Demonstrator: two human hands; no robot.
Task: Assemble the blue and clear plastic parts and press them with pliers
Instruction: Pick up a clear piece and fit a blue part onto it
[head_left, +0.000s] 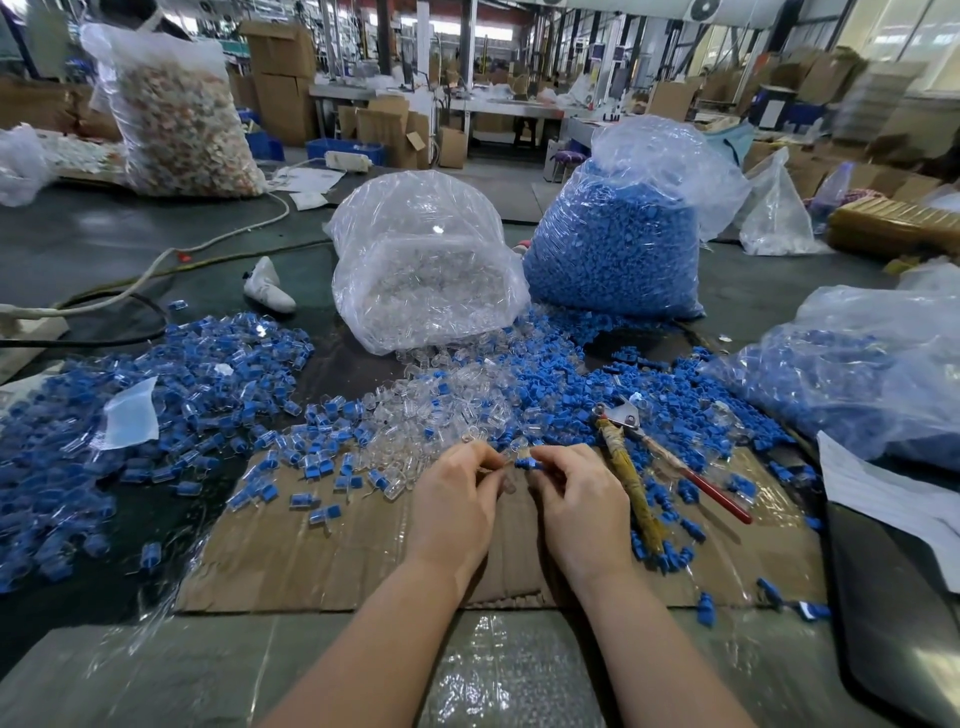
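Centrally, over the far edge of the flattened cardboard sheet (363, 561): left hand (457, 499) and right hand (582, 499) side by side, fingertips nearly meeting. Left fingers curled, pinching a clear plastic part (506, 457); grip point partly hidden by the knuckles. Right fingers curled, pinching a blue plastic part (529, 462) at the tips, just beside the clear one; whether the two parts are already joined cannot be told. Pliers (649, 457) lying unheld on the cardboard, just right of the right hand, head pointing away among loose blue pieces, one handle wrapped in yellowish tape, the other red. Beyond the cardboard's far edge: loose heap of clear parts (441, 405), with a loose heap of blue parts (571, 374) touching it on the right. Left of the cardboard: broad spread of assembled blue-and-clear pieces (156, 415), several spilled onto the sheet itself. Further beyond the cardboard: open transparent bag of clear parts (421, 270), upright, mouth slumped toward the heap, and just right of it a taller bag of blue parts (618, 244). Right of the cardboard: another plastic bag of blue pieces (872, 374), lying low. Far left beyond the cardboard: white cable (208, 244) across the floor and a large bag of mixed pale scraps (176, 119).
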